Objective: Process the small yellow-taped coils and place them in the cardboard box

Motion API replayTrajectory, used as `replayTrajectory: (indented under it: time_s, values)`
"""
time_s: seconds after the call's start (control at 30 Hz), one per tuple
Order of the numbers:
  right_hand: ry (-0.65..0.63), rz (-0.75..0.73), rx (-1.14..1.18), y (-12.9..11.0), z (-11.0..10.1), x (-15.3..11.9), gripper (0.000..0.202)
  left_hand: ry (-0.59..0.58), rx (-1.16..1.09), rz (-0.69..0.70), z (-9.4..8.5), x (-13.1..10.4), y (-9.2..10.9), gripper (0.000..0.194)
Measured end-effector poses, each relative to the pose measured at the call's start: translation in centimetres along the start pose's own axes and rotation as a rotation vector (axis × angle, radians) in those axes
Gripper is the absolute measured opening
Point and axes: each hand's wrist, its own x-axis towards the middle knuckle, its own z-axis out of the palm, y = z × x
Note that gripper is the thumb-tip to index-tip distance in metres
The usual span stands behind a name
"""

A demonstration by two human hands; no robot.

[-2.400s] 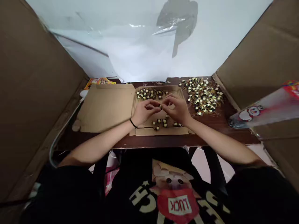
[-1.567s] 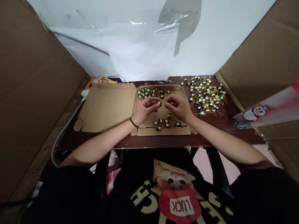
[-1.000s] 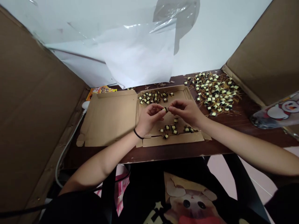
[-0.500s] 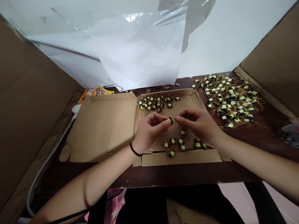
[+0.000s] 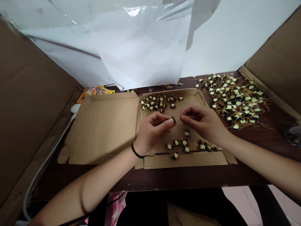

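While cardboard walls (image 5: 30, 103) close off both sides and a sheet of clear plastic (image 5: 131, 40) hangs against the white wall behind, I sit at a dark brown wooden table (image 5: 188, 175) with a flattened cardboard box (image 5: 103, 125) opened out before me. My left hand (image 5: 151, 131), a black band (image 5: 135, 151) at its wrist, comes in from the lower left with the palm turned inward and the fingers curled, thumb and forefinger pinching a small black component (image 5: 173, 119) just above the right half of the box. It is too small to judge its long axis with any certainty; it sits tilted in my fingertips, its free end towards my right hand (image 5: 204, 124). That hand reaches in from the lower right, fingers bent and drawn together at the tips just beside the component, apart from it by a narrow gap; whether they grip anything I cannot tell. A small cluster of pale-and-black parts (image 5: 160, 103) lies at the box's far edge, a looser row (image 5: 183, 146) at its near edge, and a large pile with orange wire leads (image 5: 235, 97) is spread across the table to the right. An orange packet (image 5: 95, 91) peeks out behind the box.
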Motion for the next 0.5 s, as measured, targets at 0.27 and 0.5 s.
replayTrajectory:
  time_s: [0.27,0.5]
  values:
    - [-0.009,-0.178,-0.149,-0.66,-0.14,-0.58,0.012,0.019,0.013,0.014,-0.10,0.10,-0.14,0.026]
    - [0.048,-0.332,-0.265,-0.93,-0.24,-0.88,0.010,0.028,0.014,0.003,0.04,0.06,-0.03,0.027]
